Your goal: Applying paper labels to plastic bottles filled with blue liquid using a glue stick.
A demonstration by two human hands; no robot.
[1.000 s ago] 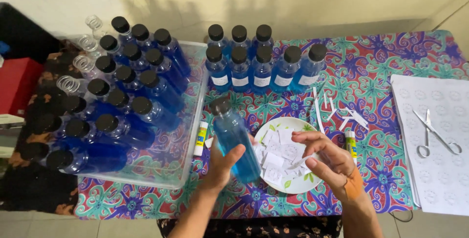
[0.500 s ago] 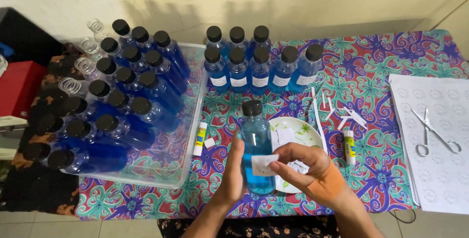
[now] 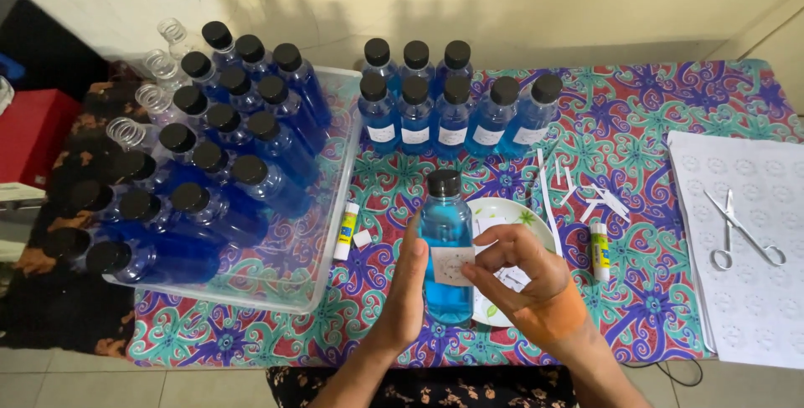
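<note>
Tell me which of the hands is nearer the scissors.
Right. The right hand pinches a small label against the blue bottle, on the bottle's side toward the scissors. The left hand is on the bottle's far side, farther away.

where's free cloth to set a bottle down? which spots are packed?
Free: patterned cloth between the glue stick and the white sheet, and the far right corner behind that sheet. Some near-edge cloth left of the left hand. Crowded: the clear tub of bottles, the labelled row, the plate.
</note>
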